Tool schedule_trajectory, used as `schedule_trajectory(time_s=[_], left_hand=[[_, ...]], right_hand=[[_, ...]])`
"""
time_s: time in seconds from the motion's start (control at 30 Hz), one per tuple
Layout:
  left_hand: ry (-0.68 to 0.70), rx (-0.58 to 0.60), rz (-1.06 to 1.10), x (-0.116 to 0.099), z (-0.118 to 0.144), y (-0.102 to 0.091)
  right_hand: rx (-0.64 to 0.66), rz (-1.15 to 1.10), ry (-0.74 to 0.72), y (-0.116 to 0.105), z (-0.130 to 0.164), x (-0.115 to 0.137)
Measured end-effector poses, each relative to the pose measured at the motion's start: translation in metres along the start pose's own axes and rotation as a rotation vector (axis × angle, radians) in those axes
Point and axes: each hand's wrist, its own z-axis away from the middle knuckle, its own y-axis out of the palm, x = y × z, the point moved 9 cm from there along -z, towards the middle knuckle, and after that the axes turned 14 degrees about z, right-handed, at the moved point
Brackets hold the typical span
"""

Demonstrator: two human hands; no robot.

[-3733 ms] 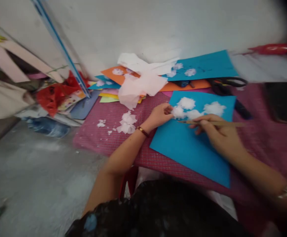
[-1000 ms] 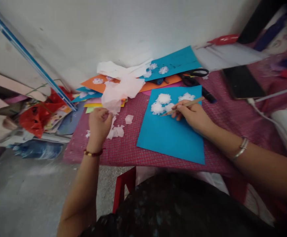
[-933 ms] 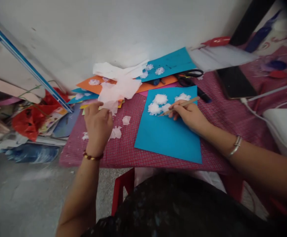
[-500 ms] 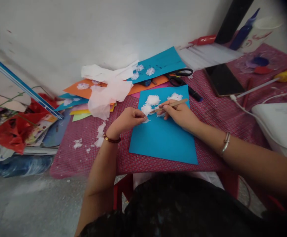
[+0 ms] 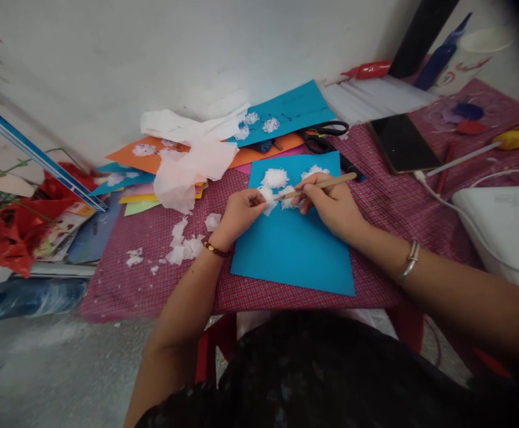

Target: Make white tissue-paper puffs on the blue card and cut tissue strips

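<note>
Fingers (image 5: 254, 205) of the left hand (image 5: 238, 215) pinched on a fluffy white tissue scrap (image 5: 268, 201), right hand (image 5: 330, 205) clamped round a wooden stick (image 5: 317, 185).

A blue sheet of card (image 5: 292, 252) lies flat on the red checked tablecloth (image 5: 152, 291), turned slightly askew, its near edge close to the cloth's front edge. Near the sheet's far edge sit fluffy white tufts of tissue (image 5: 274, 177), bunched close together in a small cluster. A small white tissue piece (image 5: 267, 199) is pinched at the near-left side of that cluster, seemingly touching the sheet, though the blur makes contact hard to judge. A thin wooden stick (image 5: 319, 186) slants low over the sheet's far part, its tip pointing left into the cluster beside the pinched piece, its other end reaching past the sheet's right corner.
</note>
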Motion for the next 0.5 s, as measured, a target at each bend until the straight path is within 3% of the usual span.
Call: schedule_trajectory(time_s=[0.13,0.4,0.5], left_hand=[[-0.004,-0.027,0.016,0.001,0.0,0.001],[-0.043,-0.052,0.163,0.007,0.0,0.002],[-0.122,-0.18,0.307,0.022,0.003,-0.007]], right_hand=[[0.082,0.094,-0.112,0.009,0.008,0.011],[0.211,0.52,-0.242,0.027,0.016,0.01],[0.215,0.649,-0.376,0.032,0.024,0.018]])
